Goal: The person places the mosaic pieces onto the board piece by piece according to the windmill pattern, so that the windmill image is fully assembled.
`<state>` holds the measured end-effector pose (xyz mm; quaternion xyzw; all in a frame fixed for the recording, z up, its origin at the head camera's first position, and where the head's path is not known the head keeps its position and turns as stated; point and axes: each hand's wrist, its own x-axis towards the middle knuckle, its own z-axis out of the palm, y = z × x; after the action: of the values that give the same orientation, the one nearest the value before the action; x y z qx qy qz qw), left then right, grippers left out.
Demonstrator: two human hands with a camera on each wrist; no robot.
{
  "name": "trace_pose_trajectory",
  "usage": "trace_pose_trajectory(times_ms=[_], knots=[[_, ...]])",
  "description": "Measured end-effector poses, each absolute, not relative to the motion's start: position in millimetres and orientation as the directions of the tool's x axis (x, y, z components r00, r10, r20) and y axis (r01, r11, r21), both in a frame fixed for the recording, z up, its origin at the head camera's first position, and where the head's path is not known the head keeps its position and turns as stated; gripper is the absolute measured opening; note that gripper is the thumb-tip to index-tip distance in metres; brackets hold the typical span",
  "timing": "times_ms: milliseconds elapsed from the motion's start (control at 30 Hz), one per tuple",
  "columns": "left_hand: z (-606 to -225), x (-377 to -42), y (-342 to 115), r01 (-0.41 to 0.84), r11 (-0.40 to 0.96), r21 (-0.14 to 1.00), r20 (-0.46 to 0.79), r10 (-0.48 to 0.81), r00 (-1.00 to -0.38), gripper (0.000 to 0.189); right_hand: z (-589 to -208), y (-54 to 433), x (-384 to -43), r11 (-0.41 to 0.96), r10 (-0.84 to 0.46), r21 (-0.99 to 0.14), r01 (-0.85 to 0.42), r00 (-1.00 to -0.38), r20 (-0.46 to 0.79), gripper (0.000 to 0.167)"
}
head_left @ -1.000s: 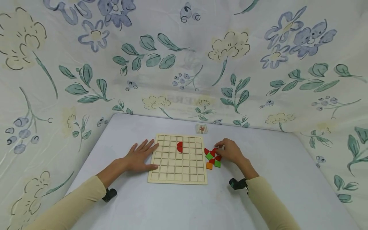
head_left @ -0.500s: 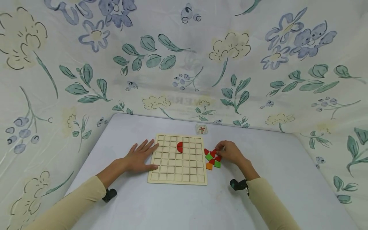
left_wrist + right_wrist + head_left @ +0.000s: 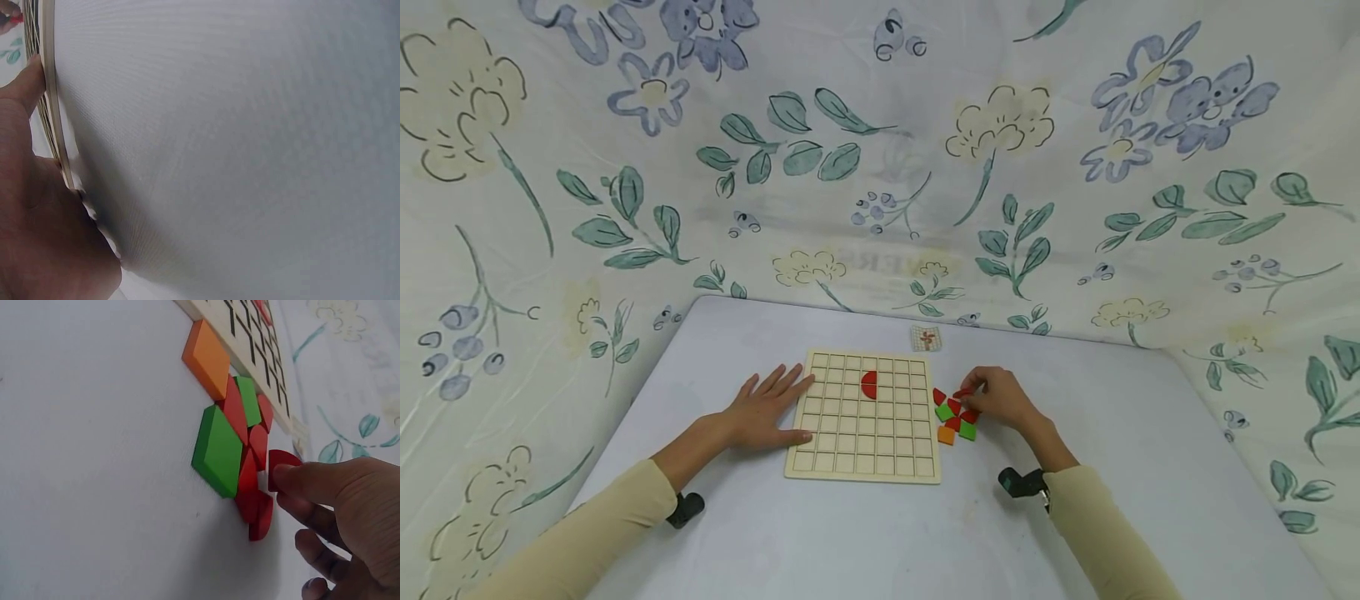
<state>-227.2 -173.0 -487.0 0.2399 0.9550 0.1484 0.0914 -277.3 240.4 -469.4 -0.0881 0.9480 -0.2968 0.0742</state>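
Observation:
A wooden grid board [image 3: 856, 446] lies on the table, with two red quarter-circle pieces [image 3: 869, 385] forming a half disc in its upper cells. Fingers spread, my left hand [image 3: 765, 414] rests along the board's left edge, thumb and fingertips on the rim. Right of the board, my right hand [image 3: 998, 395] pinches a red quarter-circle piece [image 3: 275, 478] between thumb and forefinger, above a small cluster. In that cluster are several other red pieces [image 3: 248, 481], green squares [image 3: 217, 450] and an orange square [image 3: 208, 359].
Behind the board lies a small patterned card [image 3: 926, 337] with a reddish figure on a grid. The white table [image 3: 865, 542] ends at a floral cloth [image 3: 880, 208] hanging around its back and sides. Dark wrist cameras [image 3: 1021, 481] sit beside both sleeves.
My right hand has taken up a red piece from the cluster, now raised and tilted between its fingertips. A few loose pieces shifted slightly. The left hand stays in place.

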Motion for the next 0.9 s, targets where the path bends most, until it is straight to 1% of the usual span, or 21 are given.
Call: trace_pose_trajectory(times_ms=[200,367,500,633,900], knots=[[-486.0,-227.3,-173.7,0.436,0.845,0.31,-0.106,0.486,-0.867,0.098,-467.0,232.0,-280.2,0.772,-0.225,-0.613,-0.168,-0.974,-0.016,0.014],[-489.3,-227.9,-173.8,0.429,0.844,0.323,-0.106,0.482,-0.87,0.098,-464.2,221.8,-282.2,0.748,-0.256,-0.628,-0.216,-0.966,0.027,0.017],[-489.9,-227.7,-173.4,0.422,0.84,0.34,-0.102,0.479,-0.872,0.098,-462.6,213.1,-282.6,0.729,-0.261,-0.653,-0.204,-0.965,0.011,0.02],[-485.7,-227.1,-171.8,0.428,0.84,0.334,-0.109,0.486,-0.867,0.098,-463.0,205.9,-283.2,0.712,-0.264,-0.676,-0.191,-0.965,-0.005,0.019],[-486.0,-227.7,-173.8,0.431,0.848,0.308,-0.116,0.484,-0.868,0.098,-462.3,190.5,-285.4,0.692,-0.318,-0.671,-0.266,-0.947,0.048,0.013]])
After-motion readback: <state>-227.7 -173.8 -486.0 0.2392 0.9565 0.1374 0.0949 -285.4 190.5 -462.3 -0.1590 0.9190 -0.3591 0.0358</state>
